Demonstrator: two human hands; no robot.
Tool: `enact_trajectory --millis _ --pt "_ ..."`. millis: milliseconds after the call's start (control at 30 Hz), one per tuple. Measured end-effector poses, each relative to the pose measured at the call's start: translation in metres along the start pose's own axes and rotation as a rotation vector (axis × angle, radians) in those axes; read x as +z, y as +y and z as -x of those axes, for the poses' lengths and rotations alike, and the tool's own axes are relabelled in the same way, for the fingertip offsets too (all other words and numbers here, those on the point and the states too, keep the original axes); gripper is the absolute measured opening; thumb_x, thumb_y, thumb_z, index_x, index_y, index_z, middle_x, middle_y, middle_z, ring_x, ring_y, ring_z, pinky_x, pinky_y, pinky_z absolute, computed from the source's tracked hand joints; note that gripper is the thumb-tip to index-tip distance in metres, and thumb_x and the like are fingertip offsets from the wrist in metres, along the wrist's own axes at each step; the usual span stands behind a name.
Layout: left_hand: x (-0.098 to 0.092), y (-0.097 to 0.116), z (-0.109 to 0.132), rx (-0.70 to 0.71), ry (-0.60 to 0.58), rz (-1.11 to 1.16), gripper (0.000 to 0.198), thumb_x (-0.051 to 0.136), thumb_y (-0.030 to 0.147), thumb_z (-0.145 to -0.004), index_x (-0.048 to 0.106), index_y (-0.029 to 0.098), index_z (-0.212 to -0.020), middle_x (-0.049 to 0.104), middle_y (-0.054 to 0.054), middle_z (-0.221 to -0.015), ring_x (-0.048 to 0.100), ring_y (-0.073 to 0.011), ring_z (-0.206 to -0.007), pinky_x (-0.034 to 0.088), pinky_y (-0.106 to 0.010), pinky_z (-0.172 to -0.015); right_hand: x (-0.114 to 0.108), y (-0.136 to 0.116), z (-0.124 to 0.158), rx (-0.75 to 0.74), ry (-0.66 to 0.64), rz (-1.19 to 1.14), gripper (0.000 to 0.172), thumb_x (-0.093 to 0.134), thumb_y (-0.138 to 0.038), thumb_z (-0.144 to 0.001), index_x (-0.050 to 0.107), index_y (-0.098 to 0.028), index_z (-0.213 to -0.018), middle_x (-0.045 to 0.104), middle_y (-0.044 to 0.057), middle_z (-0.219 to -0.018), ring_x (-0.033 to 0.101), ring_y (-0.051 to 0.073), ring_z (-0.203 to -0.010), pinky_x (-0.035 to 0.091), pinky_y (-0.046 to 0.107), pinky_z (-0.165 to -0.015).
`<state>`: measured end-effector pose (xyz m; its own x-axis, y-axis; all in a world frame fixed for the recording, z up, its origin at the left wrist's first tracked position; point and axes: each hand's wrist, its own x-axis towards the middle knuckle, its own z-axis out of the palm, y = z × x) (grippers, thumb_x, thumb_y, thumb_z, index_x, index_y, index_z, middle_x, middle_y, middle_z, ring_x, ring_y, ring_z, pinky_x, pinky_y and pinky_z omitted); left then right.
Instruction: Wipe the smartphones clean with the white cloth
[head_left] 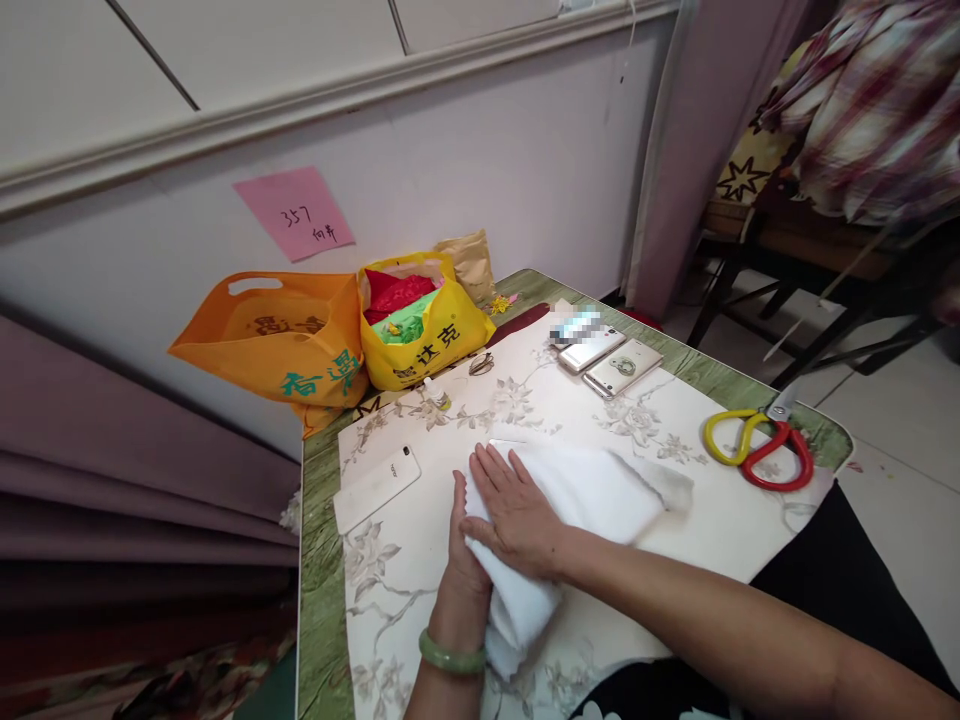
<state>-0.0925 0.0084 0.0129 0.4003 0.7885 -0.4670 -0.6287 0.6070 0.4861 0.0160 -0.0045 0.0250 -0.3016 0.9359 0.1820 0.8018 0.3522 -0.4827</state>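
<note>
I seem to be smoothing the towel (600,490), right hand (517,512) flat and open on it, left hand (459,565) at its edge with grip hidden, which calls for even pressure

The towel (592,490) was white, the bangle (452,655) green. The bench (319,560) was green under a floral sheet (525,400). Scissors (757,450) had yellow and red handles; bags (300,340) were orange and yellow.

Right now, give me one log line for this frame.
left hand: at white cloth edge, grip partly hidden | right hand: flat on cloth | nearby: white phone, scissors | surface: floral sheet
</note>
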Motion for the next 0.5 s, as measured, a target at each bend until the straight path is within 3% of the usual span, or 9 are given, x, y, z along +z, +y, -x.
enact_trajectory --millis 133,233,300,500 --pt "0.02 0.001 -0.006 -0.102 0.009 0.092 0.059 0.045 0.058 -0.091 0.057 0.017 -0.132 0.068 -0.012 -0.122 0.055 -0.0299 -0.125 0.035 -0.046 -0.112 -0.003 0.02 -0.022 0.091 0.016 0.031 0.074 0.027 -0.056 -0.099 0.02 -0.005 -0.153 0.016 0.016 -0.16 0.008 0.025 -0.149 0.011 0.049 -0.12" --pt "0.024 0.003 -0.003 -0.128 0.021 0.1 0.055 0.046 0.056 -0.092 0.066 0.011 -0.117 0.071 -0.015 -0.114 0.06 -0.0316 -0.118 0.038 -0.047 -0.11 -0.005 0.033 -0.024 0.152 0.045 0.085 0.072 0.029 -0.053 -0.1 0.021 -0.004 -0.152 0.019 0.016 -0.159 0.011 0.027 -0.148 0.011 0.051 -0.119" --pt "0.022 0.003 -0.001 -0.112 0.001 0.098 0.053 0.047 0.055 -0.092 0.068 0.011 -0.114 0.07 -0.016 -0.116 0.06 -0.0313 -0.119 0.038 -0.046 -0.11 -0.004 0.038 -0.018 0.139 0.071 0.125 0.072 0.03 -0.052 -0.1 0.021 -0.004 -0.152 0.02 0.017 -0.158 0.013 0.027 -0.148 0.009 0.052 -0.12" --pt "0.016 0.003 -0.005 -0.033 -0.062 0.112 0.051 0.042 0.051 -0.096 0.061 0.017 -0.128 0.064 -0.011 -0.129 0.05 -0.0264 -0.131 0.03 -0.042 -0.116 -0.001 0.033 0.022 0.017 0.127 0.215 0.07 0.038 -0.045 -0.099 0.017 -0.006 -0.154 0.019 0.017 -0.159 0.012 0.029 -0.148 0.008 0.055 -0.12"
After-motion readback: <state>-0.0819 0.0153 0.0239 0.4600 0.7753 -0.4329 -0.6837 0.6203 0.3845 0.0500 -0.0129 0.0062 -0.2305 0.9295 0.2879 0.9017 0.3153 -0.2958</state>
